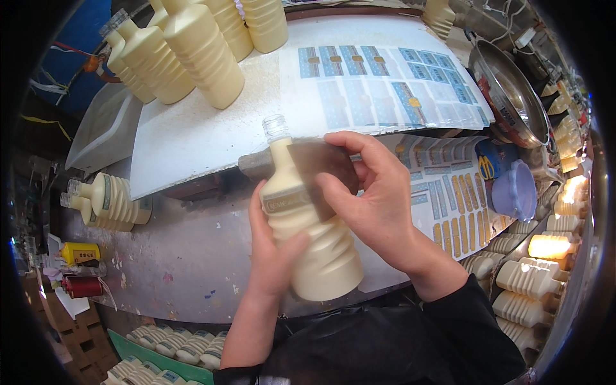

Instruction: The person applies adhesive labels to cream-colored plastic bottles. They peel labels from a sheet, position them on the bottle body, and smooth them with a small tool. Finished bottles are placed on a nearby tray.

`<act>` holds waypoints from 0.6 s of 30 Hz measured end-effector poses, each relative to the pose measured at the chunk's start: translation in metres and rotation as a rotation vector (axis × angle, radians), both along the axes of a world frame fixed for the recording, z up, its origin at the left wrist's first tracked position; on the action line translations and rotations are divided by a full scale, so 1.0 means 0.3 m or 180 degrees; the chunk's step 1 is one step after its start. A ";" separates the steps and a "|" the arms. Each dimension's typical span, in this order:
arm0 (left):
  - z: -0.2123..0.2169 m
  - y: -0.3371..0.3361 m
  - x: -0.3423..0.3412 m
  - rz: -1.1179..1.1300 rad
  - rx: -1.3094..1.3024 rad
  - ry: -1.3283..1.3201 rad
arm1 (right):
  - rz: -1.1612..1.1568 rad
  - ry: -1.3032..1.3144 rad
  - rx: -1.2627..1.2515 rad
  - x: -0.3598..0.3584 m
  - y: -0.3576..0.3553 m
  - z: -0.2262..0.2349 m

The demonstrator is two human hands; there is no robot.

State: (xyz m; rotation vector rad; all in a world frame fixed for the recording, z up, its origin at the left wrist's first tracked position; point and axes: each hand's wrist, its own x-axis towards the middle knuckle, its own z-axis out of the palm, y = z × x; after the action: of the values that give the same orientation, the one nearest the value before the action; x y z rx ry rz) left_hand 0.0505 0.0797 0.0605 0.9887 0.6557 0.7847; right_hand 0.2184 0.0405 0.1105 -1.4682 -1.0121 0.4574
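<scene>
A cream bottle (324,263) with a ribbed body and a clear threaded neck is tilted in front of me, its neck pointing away. My left hand (271,256) is wrapped round its left side, the thumb on its front. A bluish-grey label band (285,200) crosses the upper body. Between thumb and fingers, my right hand (382,205) grips a flat, dark brown flexible piece (308,167), which lies against the bottle's shoulder and partly over the label. The piece is slightly blurred, and its exact kind is unclear.
Label sheets (372,83) lie on the raised white board (212,138), with more gold and blue strips (459,205) below. Bottles (205,58) stand far left; others lie at left and right. A wide pan (513,90) and a lilac tub (515,191) are right, beside yellow-handled scissors (486,167).
</scene>
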 end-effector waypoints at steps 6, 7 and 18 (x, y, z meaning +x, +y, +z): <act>0.010 0.000 0.004 -0.0029 0.0000 -0.0050 | -0.0024 -0.0040 0.0000 -0.001 -0.002 0.002; 0.008 -0.001 0.003 -0.0018 0.0004 -0.0044 | -0.0018 -0.0023 -0.0002 -0.002 -0.003 0.001; 0.000 0.001 0.007 0.0010 0.0044 0.0026 | 0.0305 0.0958 -0.0139 0.015 -0.017 0.027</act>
State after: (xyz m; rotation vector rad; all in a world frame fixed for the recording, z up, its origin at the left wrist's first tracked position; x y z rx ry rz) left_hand 0.0525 0.0799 0.0606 1.0041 0.6598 0.7894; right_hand 0.2228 0.0354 0.1185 -1.3442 -0.8376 0.7501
